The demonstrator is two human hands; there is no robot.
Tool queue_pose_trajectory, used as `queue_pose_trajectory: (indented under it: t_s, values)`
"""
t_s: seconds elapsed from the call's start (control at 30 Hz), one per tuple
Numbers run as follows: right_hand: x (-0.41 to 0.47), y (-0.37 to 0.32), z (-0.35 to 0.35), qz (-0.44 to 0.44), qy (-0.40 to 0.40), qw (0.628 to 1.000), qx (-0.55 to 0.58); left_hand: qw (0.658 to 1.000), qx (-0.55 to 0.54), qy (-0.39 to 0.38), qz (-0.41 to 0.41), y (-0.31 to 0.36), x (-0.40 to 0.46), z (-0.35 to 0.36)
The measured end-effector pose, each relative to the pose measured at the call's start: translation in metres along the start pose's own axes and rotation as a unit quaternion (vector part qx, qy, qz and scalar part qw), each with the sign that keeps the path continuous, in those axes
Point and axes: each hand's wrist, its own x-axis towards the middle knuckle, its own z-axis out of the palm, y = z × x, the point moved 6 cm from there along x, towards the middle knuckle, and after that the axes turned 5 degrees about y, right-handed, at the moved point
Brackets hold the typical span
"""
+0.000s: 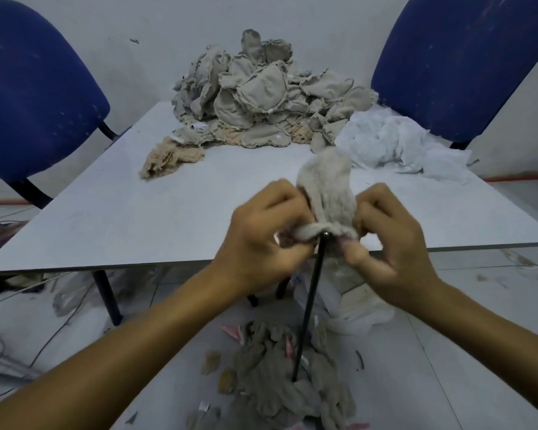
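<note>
Fabric piece [325,193] held above grey table [106,218]; blue chairs [28,88] behind.

The left forearm [131,346] and right forearm [491,324] are reaching forward from the lower corners, bare, and converging toward the middle. The left hand [261,234] is showing its back, with its fingers curling down and inward (the fingertips are blurred). The right hand [395,240] is mirroring it, its knuckles raised, its fingers bending toward the left hand and its thumb pointing down and inward. The two hands are sitting just beside each other, each pinching one side of the rolled lower edge of a beige fabric piece [326,193] between them.
</note>
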Motion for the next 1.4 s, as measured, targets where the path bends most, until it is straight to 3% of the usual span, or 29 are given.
queue_pose_trajectory:
  t_s: [0.13, 0.37, 0.57, 0.77, 0.83, 0.93, 1.03, 1.13, 1.23, 1.4]
  values:
    - [0.010, -0.006, 0.002, -0.032, 0.018, 0.999, -0.028, 1.000, 0.006, 0.015, 0.003, 0.005, 0.010, -0.002]
    - [-0.062, 0.014, 0.039, -0.071, -0.159, 0.982, -0.073, 0.975, 0.113, -0.135, 0.137, -0.003, -0.063, 0.036]
    - [-0.083, 0.022, 0.054, -0.018, -0.169, 0.986, -0.004, 0.980, 0.098, -0.170, 0.033, -0.020, -0.099, 0.046]
    - [-0.078, 0.018, 0.037, -0.048, -0.202, 0.973, -0.104, 0.945, 0.026, -0.319, -0.059, -0.026, -0.086, 0.041]
    - [-0.069, 0.012, 0.026, -0.066, -0.210, 0.971, -0.096, 0.932, 0.023, -0.359, -0.043, -0.022, -0.077, 0.033]
    - [-0.044, 0.004, 0.014, -0.046, -0.216, 0.973, -0.061, 0.951, 0.001, -0.309, -0.014, -0.005, -0.041, 0.013]
    - [-0.004, 0.015, 0.003, 0.088, -0.177, 0.977, 0.074, 0.956, -0.074, -0.257, -0.119, -0.014, 0.000, -0.005]
    - [0.021, 0.033, 0.002, 0.209, -0.214, 0.932, 0.206, 0.917, -0.193, -0.256, -0.236, -0.029, 0.018, -0.008]
    - [0.028, 0.038, 0.010, 0.211, -0.255, 0.911, 0.245, 0.877, -0.302, -0.212, -0.307, -0.042, 0.022, 0.001]
    - [0.036, 0.044, 0.020, 0.212, -0.233, 0.912, 0.264, 0.823, -0.383, -0.143, -0.394, -0.062, 0.020, 0.014]
